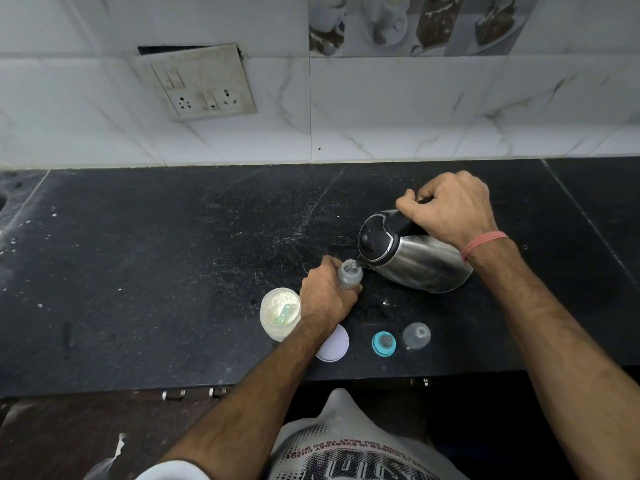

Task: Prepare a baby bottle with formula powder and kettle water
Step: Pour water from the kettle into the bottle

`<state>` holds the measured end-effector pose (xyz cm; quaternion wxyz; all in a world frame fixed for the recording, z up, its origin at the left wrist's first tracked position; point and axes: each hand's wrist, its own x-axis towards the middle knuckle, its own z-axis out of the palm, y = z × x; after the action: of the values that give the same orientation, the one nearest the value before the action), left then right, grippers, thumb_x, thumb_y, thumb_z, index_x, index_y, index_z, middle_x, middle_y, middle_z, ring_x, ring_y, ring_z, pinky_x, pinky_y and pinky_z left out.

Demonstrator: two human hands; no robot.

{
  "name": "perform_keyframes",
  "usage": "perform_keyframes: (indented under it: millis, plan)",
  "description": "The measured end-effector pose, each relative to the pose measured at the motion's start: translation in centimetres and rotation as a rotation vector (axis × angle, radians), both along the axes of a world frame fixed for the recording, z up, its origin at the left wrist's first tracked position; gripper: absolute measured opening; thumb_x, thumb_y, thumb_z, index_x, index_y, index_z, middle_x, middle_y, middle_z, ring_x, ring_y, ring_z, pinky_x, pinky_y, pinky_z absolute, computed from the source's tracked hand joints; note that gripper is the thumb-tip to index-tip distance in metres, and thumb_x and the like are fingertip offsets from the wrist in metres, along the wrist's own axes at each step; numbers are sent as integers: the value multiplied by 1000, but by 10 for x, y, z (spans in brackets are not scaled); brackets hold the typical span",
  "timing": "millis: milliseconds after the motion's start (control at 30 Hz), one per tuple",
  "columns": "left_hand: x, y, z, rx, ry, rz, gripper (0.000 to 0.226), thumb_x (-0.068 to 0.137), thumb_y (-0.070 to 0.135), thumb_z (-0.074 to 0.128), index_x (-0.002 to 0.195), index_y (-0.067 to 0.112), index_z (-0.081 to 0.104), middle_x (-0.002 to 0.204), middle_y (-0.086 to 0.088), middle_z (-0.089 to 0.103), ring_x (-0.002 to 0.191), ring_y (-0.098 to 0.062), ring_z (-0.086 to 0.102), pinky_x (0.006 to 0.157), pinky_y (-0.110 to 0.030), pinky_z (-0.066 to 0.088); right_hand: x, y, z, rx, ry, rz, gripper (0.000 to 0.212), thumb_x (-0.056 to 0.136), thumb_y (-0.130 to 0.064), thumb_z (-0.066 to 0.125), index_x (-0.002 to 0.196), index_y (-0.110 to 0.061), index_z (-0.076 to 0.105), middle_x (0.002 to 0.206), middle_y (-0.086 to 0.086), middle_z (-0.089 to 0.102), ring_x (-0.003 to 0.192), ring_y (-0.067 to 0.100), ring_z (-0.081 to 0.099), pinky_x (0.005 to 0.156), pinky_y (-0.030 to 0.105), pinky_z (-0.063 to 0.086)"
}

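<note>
Two hands busy: left hand [325,292] wrapped around small clear uncapped bottle [349,274], right hand [450,207] gripping tilted steel kettle [415,261] at its black handle.

Right hand [450,207] grips handle, steel kettle [415,259] tipped, spout over open baby bottle [349,273]. Left hand [325,299] wrapped round bottle on black counter [173,271]. Open powder jar [280,313] beside left wrist.

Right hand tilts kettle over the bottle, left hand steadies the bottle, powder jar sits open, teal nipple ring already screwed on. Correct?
Not quite: the head view shows the teal nipple ring lying off on the counter. The rest holds: right hand, kettle, left hand, bottle, open powder jar.
</note>
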<state>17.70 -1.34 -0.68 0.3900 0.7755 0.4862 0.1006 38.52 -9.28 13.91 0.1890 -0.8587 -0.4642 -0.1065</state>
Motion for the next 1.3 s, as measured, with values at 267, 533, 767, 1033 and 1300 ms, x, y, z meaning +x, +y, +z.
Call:
perform_keyframes:
  millis: [267, 533, 767, 1033, 1300]
  plan:
    - [0, -1, 0, -1, -8, 7, 53, 85, 45, 94, 126, 26, 67, 114, 4, 82, 109, -24, 77, 97, -44, 63, -1, 0, 1, -16, 8, -12, 57, 89, -54, 52, 52, -12, 64, 42, 2, 51, 54, 26, 54, 67, 36, 49]
    - [0, 0, 0, -11, -4, 6, 54, 85, 44, 94, 128, 26, 66, 114, 4, 82, 108, -22, 77, 97, -44, 63, -3, 1, 4, -28, 13, -10, 58, 89, -56, 49, 56, -14, 71, 44, 2, 55, 57, 27, 57, 69, 37, 52]
    - [0, -1, 1, -14, -5, 10, 53, 84, 46, 94, 126, 28, 67, 113, 4, 81, 107, -23, 77, 96, -45, 64, -2, 1, 3, -18, -2, 2, 57, 89, -56, 49, 56, -14, 71, 45, 1, 56, 57, 27, 57, 66, 35, 47]
    - [1, -1, 1, -9, 2, 21, 53, 84, 45, 95, 125, 28, 67, 113, 5, 81, 108, -23, 76, 96, -43, 63, -2, 1, 3, -11, 8, 6, 58, 88, -57, 47, 59, -15, 74, 45, 1, 55, 59, 29, 58, 68, 37, 51]
    - [0, -1, 2, -17, 0, 16, 53, 85, 45, 95, 126, 27, 67, 114, 4, 81, 109, -23, 76, 96, -43, 63, -2, 0, 4, -14, 2, 20, 57, 89, -53, 50, 55, -13, 69, 42, 1, 51, 55, 26, 54, 65, 35, 46]
